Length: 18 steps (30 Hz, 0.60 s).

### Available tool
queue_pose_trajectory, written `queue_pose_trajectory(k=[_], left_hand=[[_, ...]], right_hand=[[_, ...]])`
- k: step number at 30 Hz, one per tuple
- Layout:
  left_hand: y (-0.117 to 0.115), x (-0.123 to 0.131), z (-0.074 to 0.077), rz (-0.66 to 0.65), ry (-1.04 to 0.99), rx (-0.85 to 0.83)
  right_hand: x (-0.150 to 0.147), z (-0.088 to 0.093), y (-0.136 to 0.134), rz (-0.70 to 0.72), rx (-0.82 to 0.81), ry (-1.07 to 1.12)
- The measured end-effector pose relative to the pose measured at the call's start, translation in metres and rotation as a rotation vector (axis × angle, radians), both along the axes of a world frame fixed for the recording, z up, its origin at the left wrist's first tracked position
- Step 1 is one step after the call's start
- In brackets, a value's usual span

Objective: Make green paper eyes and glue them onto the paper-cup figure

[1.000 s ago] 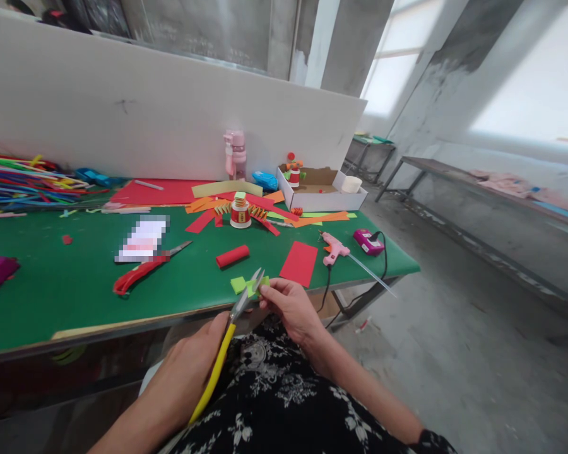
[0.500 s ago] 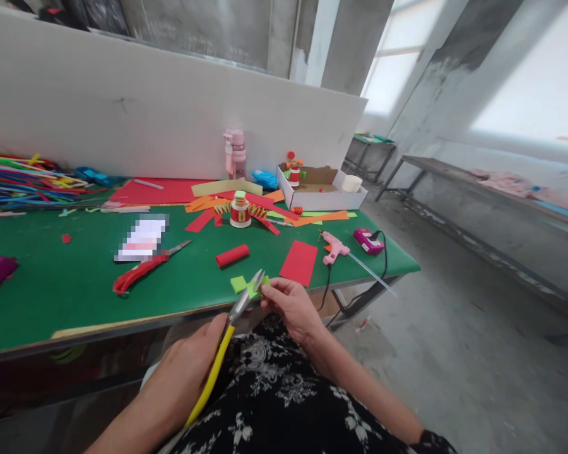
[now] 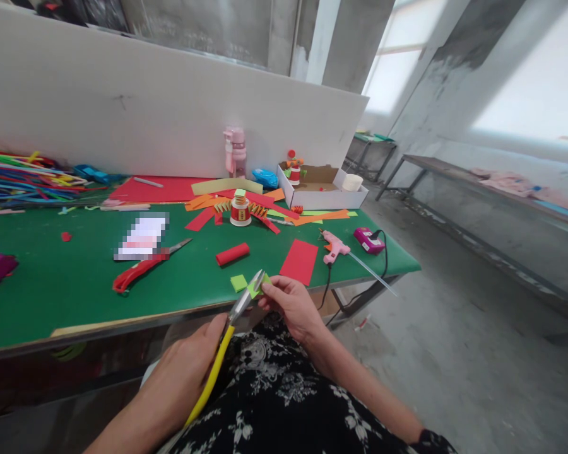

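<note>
My left hand (image 3: 192, 353) is wrapped around the yellow-handled scissors (image 3: 242, 305), whose blades point up and away from me with the tips slightly parted. Light green paper (image 3: 266, 280) sits at the blades, and my right hand (image 3: 291, 304) pinches it between thumb and fingers. Part of that paper is hidden by the blades and fingertips. Just left of the blade tips, a loose green paper square (image 3: 238, 283) lies near the table's front edge. Beyond it rests a red paper roll (image 3: 232, 255), and a red paper sheet (image 3: 300, 261) is past my right hand.
Red-handled scissors (image 3: 142, 273) and a phone-like blurred item (image 3: 144, 234) lie left. A pink glue gun (image 3: 334, 246) and purple box (image 3: 368, 241) are right. Behind stand a decorated paper cup (image 3: 240, 212), a pink bottle (image 3: 235, 151) and a white box (image 3: 329, 200) on the green table (image 3: 66, 302).
The green paper at the blades has shifted slightly, with less of it showing left of them. Both hands keep nearly the same place and grip.
</note>
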<state>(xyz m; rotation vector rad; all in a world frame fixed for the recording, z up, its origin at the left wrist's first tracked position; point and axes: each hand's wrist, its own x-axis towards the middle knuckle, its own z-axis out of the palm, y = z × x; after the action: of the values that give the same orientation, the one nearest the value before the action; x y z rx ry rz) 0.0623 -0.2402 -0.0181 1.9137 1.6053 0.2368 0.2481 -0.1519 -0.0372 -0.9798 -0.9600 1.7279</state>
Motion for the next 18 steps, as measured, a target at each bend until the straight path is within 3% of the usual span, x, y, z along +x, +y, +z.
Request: queue_pose_trajectory(k=[11,18], left_hand=[[0.0006,-0.0003,-0.0054,-0.009,0.039,0.036],[0.0018,0.0001,-0.0007,-0.016,0.052,0.017]], right_hand=[[0.0012,-0.0011,-0.0013,0.042,0.017,-0.032],[0.0033,-0.0002,-0.0011,0.079,0.032,-0.073]])
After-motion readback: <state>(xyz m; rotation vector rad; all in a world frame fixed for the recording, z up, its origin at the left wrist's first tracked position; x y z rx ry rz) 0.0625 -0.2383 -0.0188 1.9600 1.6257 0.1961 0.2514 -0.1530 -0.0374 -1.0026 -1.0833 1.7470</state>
